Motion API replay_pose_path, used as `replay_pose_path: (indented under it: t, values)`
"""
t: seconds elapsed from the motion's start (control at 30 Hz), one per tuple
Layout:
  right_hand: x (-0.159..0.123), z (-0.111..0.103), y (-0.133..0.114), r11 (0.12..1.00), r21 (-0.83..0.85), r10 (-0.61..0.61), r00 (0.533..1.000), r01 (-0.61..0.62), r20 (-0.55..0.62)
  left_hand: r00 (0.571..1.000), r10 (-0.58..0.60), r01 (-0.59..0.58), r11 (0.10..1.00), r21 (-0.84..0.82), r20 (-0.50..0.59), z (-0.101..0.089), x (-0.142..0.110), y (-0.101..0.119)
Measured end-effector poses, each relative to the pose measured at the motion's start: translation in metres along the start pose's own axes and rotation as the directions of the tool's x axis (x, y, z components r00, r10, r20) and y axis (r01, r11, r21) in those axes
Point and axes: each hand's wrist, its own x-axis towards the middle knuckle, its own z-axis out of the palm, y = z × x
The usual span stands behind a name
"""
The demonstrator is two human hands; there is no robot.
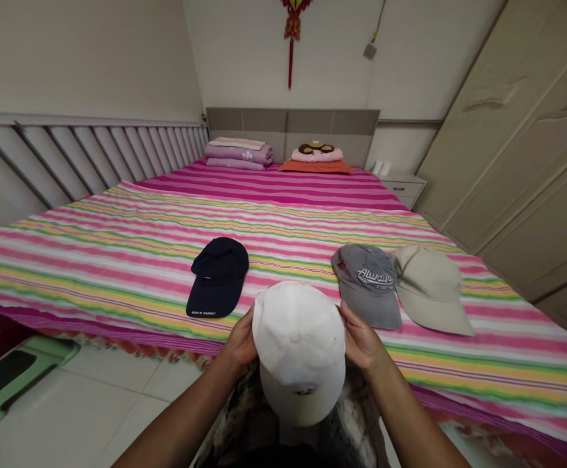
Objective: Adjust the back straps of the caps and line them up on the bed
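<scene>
A white baseball cap [298, 344] is held between my two hands in front of my body, its brim toward me. My left hand [242, 339] grips its left side and my right hand [359, 338] its right side; some fingers are hidden under the cap. On the bed, left of the white cap, lies a dark navy baseball cap [220, 273] with small white lettering on its brim. Over to the right sits a grey baseball cap [369, 283] reading "Always". Touching it, a beige baseball cap [430, 286] lies farther right.
Striped bedding covers the bed [283, 227]. Folded purple bedding [239, 155] and a pink pillow [316, 156] rest by the headboard [259, 123]. A metal railing [132, 153] runs along the left. A green stool [30, 364] stands on the tiled floor; a nightstand [403, 185] is at back right.
</scene>
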Motion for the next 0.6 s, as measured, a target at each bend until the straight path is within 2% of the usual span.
replay_pose_path:
  t: [0.1,0.23,0.4,0.5,0.6]
  values:
    - [-0.005,-0.003,0.005,0.997,-0.06,0.056,0.998,-0.056,0.001,0.999,0.031,-0.032,0.999,0.007,0.03,0.003,0.011,0.011]
    - [-0.021,-0.018,0.021,0.995,-0.066,0.072,0.997,-0.072,-0.009,0.998,0.053,-0.054,0.998,0.024,0.036,0.003,0.022,0.024]
    - [-0.038,-0.027,0.033,0.978,-0.192,0.077,0.996,-0.083,-0.036,0.991,0.123,-0.119,0.99,0.078,-0.051,0.007,0.043,0.033]
    - [-0.033,-0.024,0.03,0.966,-0.259,-0.035,0.988,-0.004,-0.147,0.98,0.159,-0.138,0.976,0.169,-0.121,0.017,0.063,0.038]
    - [-0.015,-0.023,0.021,0.949,-0.295,-0.199,0.934,0.109,-0.297,0.971,0.198,-0.167,0.962,0.215,-0.132,0.032,0.09,0.05]
